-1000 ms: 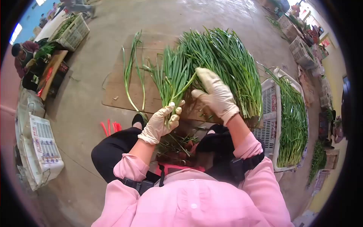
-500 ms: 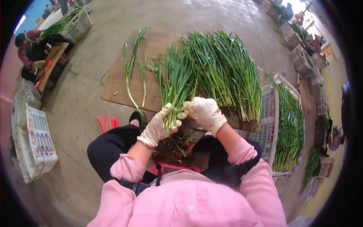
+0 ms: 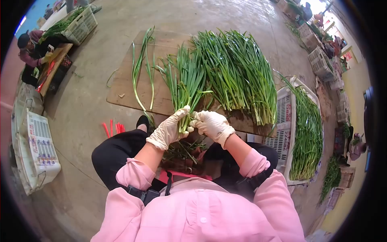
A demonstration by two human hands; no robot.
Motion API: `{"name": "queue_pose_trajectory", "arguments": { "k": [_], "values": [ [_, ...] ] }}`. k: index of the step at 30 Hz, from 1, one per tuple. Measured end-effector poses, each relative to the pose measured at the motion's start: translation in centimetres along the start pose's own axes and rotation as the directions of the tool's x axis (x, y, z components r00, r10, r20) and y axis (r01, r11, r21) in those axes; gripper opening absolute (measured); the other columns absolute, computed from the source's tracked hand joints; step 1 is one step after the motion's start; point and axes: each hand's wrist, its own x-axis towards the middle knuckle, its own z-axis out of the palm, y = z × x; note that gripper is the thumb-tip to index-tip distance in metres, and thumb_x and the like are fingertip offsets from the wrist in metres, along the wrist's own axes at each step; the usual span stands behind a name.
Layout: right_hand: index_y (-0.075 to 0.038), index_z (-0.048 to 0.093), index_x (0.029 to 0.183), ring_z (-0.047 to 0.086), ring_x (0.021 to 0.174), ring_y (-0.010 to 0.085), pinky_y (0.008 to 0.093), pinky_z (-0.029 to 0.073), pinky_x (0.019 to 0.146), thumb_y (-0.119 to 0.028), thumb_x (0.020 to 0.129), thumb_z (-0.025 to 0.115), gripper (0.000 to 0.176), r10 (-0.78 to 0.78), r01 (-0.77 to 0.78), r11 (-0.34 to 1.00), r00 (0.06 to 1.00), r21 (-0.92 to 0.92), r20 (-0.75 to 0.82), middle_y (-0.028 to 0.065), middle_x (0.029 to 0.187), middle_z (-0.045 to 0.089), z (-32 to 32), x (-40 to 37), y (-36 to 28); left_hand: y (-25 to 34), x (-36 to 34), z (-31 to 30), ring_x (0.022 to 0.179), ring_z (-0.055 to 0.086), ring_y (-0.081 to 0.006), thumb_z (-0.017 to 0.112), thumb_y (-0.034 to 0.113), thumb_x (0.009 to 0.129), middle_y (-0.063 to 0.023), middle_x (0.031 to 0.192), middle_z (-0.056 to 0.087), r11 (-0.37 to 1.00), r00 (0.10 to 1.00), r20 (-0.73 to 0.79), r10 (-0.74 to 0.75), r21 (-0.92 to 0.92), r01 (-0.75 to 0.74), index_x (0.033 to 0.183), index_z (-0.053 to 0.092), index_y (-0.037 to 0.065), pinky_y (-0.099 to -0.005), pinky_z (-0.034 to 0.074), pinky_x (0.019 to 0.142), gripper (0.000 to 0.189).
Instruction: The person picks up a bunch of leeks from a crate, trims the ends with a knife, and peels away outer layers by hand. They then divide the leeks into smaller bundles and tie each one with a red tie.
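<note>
My left hand, in a pale glove, is wrapped round the lower stalks of a bunch of garlic chives. The bunch's leaves fan out away from me over a wooden board. My right hand, gloved too, is closed at the right side of the same stalks, its fingertips pinching by the cut ends; exactly which stalks it grips is partly hidden. Right of the bunch lies a large pile of garlic chives. A few loose stalks rest on the board's left part.
A white crate with more garlic chives stands at my right. Trimmed scraps lie below my hands. Red strips are on the floor by my left knee. White crates stand at far left; a co-worker sits beyond.
My right hand has drawn slightly down and in against the bunch's stalks. A leaf that stood upright beside it now bends over the bunch. My left hand keeps its grip, slightly higher in view.
</note>
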Motion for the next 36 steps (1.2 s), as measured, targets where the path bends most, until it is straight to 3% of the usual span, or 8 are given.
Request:
{"name": "queue_pose_trajectory", "arguments": {
  "k": [11, 17, 21, 25, 27, 30, 33, 36],
  "values": [
    [-0.013, 0.071, 0.081, 0.069, 0.073, 0.0337, 0.0417, 0.055, 0.065, -0.021, 0.083, 0.062, 0.012, -0.309, 0.352, 0.889, 0.933, -0.292, 0.185, 0.0136, 0.076, 0.069, 3.9, -5.0, -1.7, -0.6, 0.7, -0.5, 0.084, 0.070, -0.0258, 0.063, 0.020, 0.095, -0.0128, 0.102, 0.071, 0.999, 0.991, -0.126, 0.048, -0.017, -0.051, 0.109, 0.063, 0.005, -0.0363, 0.060, 0.072, 0.020],
    [-0.014, 0.071, 0.095, 0.070, 0.086, 0.0327, 0.0411, 0.055, 0.076, -0.035, 0.084, 0.061, 0.026, 0.175, 0.039, 0.952, 0.746, -0.304, 0.643, 0.0104, 0.091, 0.072, 6.3, -7.2, 2.1, 0.7, 0.9, -0.9, 0.070, 0.066, -0.0134, 0.061, 0.023, 0.098, -0.0088, 0.099, 0.070, 0.992, 0.980, -0.175, 0.097, 0.093, -0.082, 0.108, 0.061, 0.008, -0.0240, 0.055, 0.053, 0.018],
    [-0.009, 0.066, 0.097, 0.070, 0.081, 0.0306, 0.0407, 0.056, 0.072, -0.031, 0.084, 0.063, 0.026, 0.017, 0.241, 0.710, 0.934, -0.662, 0.358, 0.0148, 0.087, 0.071, 3.0, -5.6, 2.2, 0.6, 0.2, 0.1, 0.068, 0.065, -0.0131, 0.059, 0.027, 0.099, -0.0083, 0.100, 0.069, 0.988, 0.974, -0.182, 0.138, 0.089, -0.123, 0.112, 0.059, 0.009, -0.0226, 0.054, 0.050, 0.023],
    [-0.007, 0.065, 0.099, 0.070, 0.076, 0.0319, 0.0403, 0.055, 0.072, -0.026, 0.088, 0.063, 0.022, -0.452, 0.382, 0.852, 0.881, -0.359, -0.135, 0.0130, 0.087, 0.070, -1.1, -1.3, -0.8, -0.3, 0.4, -0.5, 0.068, 0.064, -0.0149, 0.057, 0.030, 0.100, -0.0103, 0.109, 0.068, 0.991, 0.991, -0.018, 0.135, -0.014, -0.135, 0.118, 0.057, 0.010, -0.0248, 0.052, 0.051, 0.026],
    [-0.001, 0.062, 0.110, 0.064, 0.092, 0.0159, 0.0293, 0.051, 0.082, -0.026, 0.086, 0.072, 0.037, -0.130, 0.189, 0.941, 0.968, 0.281, -0.217, 0.0113, 0.102, 0.067, -1.9, 0.7, -3.1, -1.0, 0.0, -0.2, 0.069, 0.064, -0.0159, 0.056, 0.031, 0.101, -0.0113, 0.116, 0.067, 0.987, 0.987, 0.019, 0.158, -0.006, -0.158, 0.120, 0.057, 0.011, -0.0262, 0.051, 0.053, 0.028],
    [0.003, 0.063, 0.101, 0.066, 0.070, 0.0173, 0.0303, 0.052, 0.064, -0.013, 0.087, 0.071, 0.023, -0.386, 0.353, 0.920, 0.743, -0.171, -0.546, 0.0119, 0.089, 0.068, -0.3, 7.8, 1.3, -1.6, -0.3, -0.3, 0.076, 0.064, -0.0165, 0.052, 0.036, 0.102, -0.0093, 0.123, 0.066, 0.987, 0.979, 0.123, 0.163, -0.007, -0.163, 0.131, 0.054, 0.012, -0.0291, 0.052, 0.062, 0.038],
    [0.000, 0.061, 0.093, 0.062, 0.066, 0.0146, 0.0279, 0.051, 0.061, -0.006, 0.086, 0.070, 0.013, 0.087, 0.040, 0.771, 0.982, 0.636, -0.168, 0.0067, 0.085, 0.066, -0.9, 7.6, -0.7, -1.7, -0.6, -0.2, 0.080, 0.064, -0.0172, 0.048, 0.041, 0.102, -0.0099, 0.127, 0.064, 0.987, 0.978, 0.134, 0.160, -0.027, -0.158, 0.138, 0.050, 0.011, -0.0312, 0.052, 0.067, 0.047],
    [-0.003, 0.061, 0.084, 0.056, 0.060, 0.0102, 0.0251, 0.051, 0.054, -0.003, 0.085, 0.072, 0.011, 0.042, 0.174, 0.584, 0.969, 0.792, -0.244, 0.0015, 0.079, 0.061, -1.3, 5.5, -1.6, -1.4, -1.0, -0.6, 0.084, 0.065, -0.0208, 0.046, 0.045, 0.102, -0.0118, 0.130, 0.061, 0.974, 0.947, 0.262, 0.183, -0.180, -0.139, 0.144, 0.045, 0.009, -0.0339, 0.054, 0.071, 0.055]
  ]
}}
